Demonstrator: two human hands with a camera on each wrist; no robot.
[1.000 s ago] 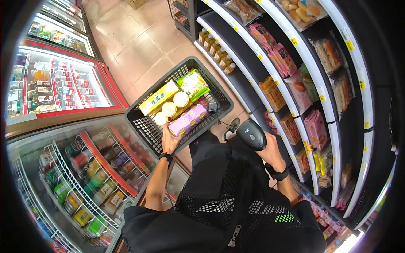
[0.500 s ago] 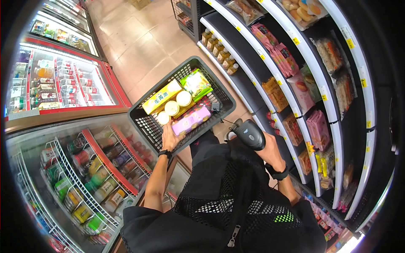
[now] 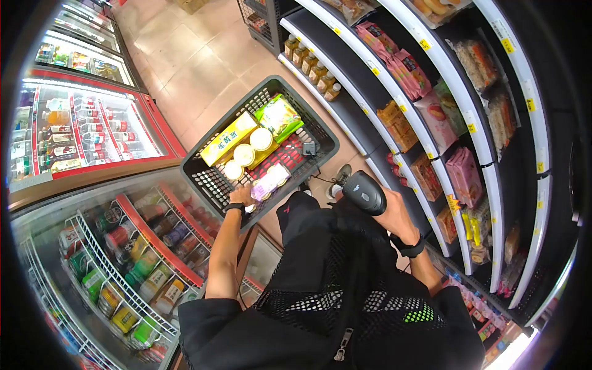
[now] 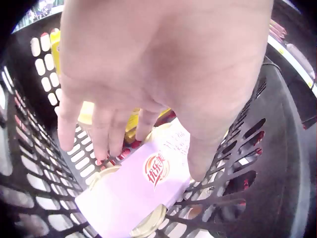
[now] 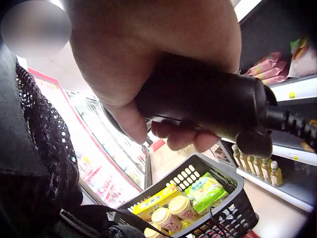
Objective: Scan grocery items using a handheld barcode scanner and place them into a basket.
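Observation:
The black basket [image 3: 333,132] holds a yellow box [image 3: 225,143], three light-lidded cups [image 3: 244,155], a green pack [image 3: 279,117] and a lilac pack [image 3: 270,182]. My left hand [image 3: 242,196] is inside the basket's near left corner. In the left wrist view, that hand [image 4: 163,64] hangs over the lilac pack [image 4: 129,191], fingers spread downward, the thumb overlapping the pack's right edge; contact is unclear. My right hand [image 3: 398,219] grips a black handheld scanner [image 3: 365,192] beside the basket. In the right wrist view, fingers curl round its handle [image 5: 203,96].
Chillers with bottles [image 3: 92,129] line the left side. Shelves [image 3: 385,145] with packaged foods and bottles [image 3: 311,68] curve along the right. A small black device [image 3: 310,148] with a cable is at the basket's right side. A shoe [image 3: 343,173] shows beyond the scanner.
The lilac pack has shifted toward the basket's near side and looks turned, with cup parts showing at its edge. My left hand has moved slightly left and down. My right hand still grips the scanner.

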